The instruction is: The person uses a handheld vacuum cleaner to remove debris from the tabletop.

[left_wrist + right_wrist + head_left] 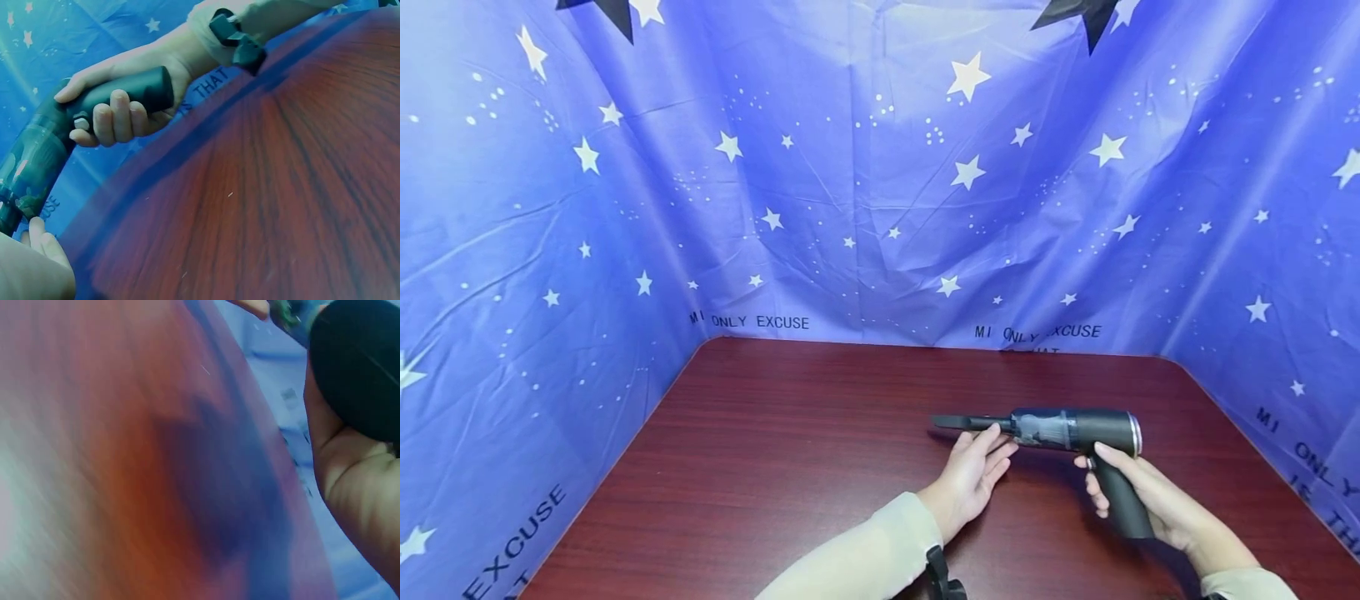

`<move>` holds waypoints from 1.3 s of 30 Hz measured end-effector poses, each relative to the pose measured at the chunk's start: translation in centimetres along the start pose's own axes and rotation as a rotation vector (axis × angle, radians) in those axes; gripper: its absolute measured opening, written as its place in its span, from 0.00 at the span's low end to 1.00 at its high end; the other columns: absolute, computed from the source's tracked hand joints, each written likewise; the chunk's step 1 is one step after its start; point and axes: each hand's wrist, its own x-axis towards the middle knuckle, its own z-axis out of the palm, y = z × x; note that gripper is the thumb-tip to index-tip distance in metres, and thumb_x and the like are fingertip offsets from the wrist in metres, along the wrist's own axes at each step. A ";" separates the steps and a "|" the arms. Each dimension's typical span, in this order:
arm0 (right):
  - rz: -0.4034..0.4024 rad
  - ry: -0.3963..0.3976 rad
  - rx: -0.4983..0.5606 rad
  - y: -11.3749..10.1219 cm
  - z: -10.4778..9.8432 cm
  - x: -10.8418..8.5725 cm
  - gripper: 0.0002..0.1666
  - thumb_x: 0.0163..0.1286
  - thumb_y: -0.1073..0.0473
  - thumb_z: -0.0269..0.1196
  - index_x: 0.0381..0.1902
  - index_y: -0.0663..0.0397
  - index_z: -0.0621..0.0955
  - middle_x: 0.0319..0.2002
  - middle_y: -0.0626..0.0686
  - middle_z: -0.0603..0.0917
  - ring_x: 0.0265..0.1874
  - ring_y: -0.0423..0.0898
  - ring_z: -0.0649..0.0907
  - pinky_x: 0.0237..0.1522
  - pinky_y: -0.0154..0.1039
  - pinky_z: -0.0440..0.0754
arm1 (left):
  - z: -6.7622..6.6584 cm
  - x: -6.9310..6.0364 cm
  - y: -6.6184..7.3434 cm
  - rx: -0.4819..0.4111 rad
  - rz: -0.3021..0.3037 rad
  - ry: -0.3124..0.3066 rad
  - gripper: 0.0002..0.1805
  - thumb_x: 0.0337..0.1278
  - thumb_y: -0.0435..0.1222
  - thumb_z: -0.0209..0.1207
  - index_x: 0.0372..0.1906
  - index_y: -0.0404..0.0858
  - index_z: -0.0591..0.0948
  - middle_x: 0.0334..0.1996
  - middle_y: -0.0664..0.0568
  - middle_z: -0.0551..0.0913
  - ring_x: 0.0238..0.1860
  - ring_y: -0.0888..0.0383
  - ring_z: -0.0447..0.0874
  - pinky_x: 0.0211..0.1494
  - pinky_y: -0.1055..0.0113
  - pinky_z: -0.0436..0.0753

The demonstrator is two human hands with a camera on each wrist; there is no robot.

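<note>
A black handheld vacuum cleaner [1101,429] with a clear dust cup [1041,427] is held level above the table, its narrow nozzle [951,422] pointing left. My right hand [1161,500] grips its handle [1122,498], thumb up near the body. The left wrist view shows the fingers of that right hand [122,119] curled round the handle, near a small button [81,122]. Beneath the nozzle, my left hand [970,479] has its fingers extended and touches or nearly touches the nozzle's base. The handle's round end [362,369] fills a corner of the right wrist view.
The dark red wood-grain table [737,467] lies below both hands. Blue curtains with white stars [850,167] enclose it at the back and both sides. Small pale specks [230,194] lie on the tabletop in the left wrist view.
</note>
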 end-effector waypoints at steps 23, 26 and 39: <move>-0.019 -0.129 0.254 2.9 5.0 7.6 0.25 0.85 0.48 0.32 0.42 0.49 0.75 0.29 0.42 0.77 0.27 0.35 0.77 0.36 0.30 0.80 | -6.5 0.0 7.0 0.093 0.034 -0.039 0.18 0.71 0.39 0.59 0.59 0.39 0.71 0.53 0.46 0.83 0.59 0.48 0.80 0.69 0.50 0.69; -0.014 -0.037 0.214 2.8 5.5 7.9 0.22 0.85 0.47 0.36 0.44 0.50 0.75 0.30 0.43 0.78 0.26 0.36 0.78 0.35 0.31 0.80 | -6.9 -0.1 7.4 0.094 0.037 -0.041 0.19 0.71 0.39 0.59 0.60 0.38 0.70 0.54 0.46 0.83 0.61 0.46 0.79 0.70 0.49 0.68; -0.030 0.026 0.006 2.8 6.5 8.9 0.25 0.77 0.62 0.43 0.64 0.78 0.62 0.53 0.62 0.83 0.50 0.50 0.85 0.56 0.46 0.80 | -9.2 0.1 9.4 0.131 0.040 0.016 0.27 0.75 0.40 0.54 0.67 0.31 0.59 0.68 0.31 0.67 0.65 0.44 0.74 0.71 0.52 0.67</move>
